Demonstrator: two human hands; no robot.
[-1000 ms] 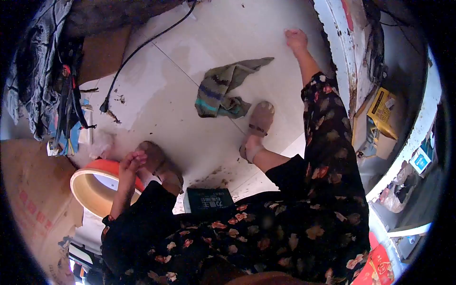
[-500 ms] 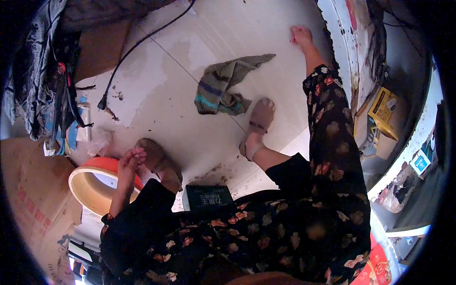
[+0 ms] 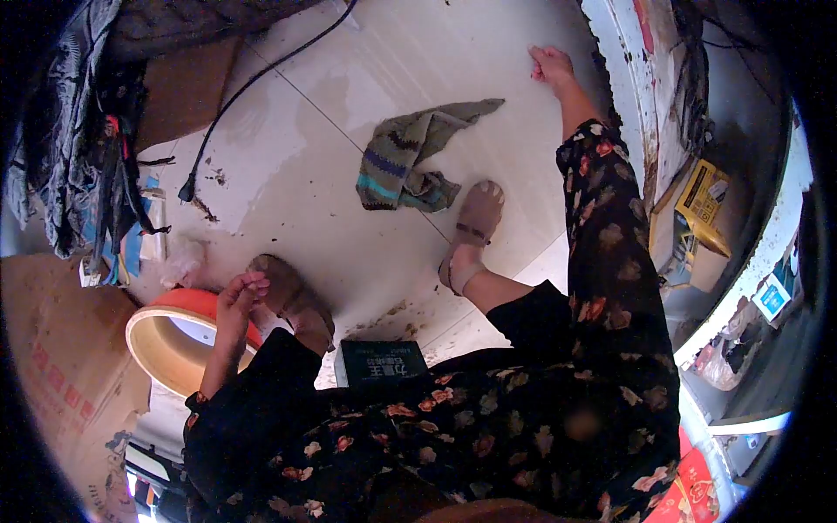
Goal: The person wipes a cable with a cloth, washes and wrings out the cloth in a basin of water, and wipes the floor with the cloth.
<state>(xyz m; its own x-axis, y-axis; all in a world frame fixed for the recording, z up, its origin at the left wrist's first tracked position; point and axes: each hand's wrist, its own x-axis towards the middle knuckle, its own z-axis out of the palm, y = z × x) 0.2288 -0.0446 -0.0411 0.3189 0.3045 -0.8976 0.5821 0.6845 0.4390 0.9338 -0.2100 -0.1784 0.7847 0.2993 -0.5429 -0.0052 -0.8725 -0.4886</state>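
My right hand (image 3: 551, 66) is low over the pale tiled floor at the upper right, beside a rusty white panel. Its fingers are curled; whatever may be in them is hidden. My left hand (image 3: 240, 295) is between the orange round tub (image 3: 155, 315) and my left shoe (image 3: 295, 295), with the fingers bent together. Anything held there is too small to make out. A striped grey-green knitted cloth (image 3: 397, 161) lies crumpled on the floor ahead of my right shoe (image 3: 479, 213), apart from both hands.
A black cable (image 3: 253, 80) with a plug runs across the wet floor. Cardboard (image 3: 74, 349) and hanging wires (image 3: 113, 192) stand at the left. A dark green box (image 3: 379, 359) is below me. The rusty white panel (image 3: 629, 78) and a yellow packet (image 3: 703, 196) are at the right.
My right hand has shifted very slightly to the left, its fingers a little changed in pose. The left hand, the cloth and the feet look the same.
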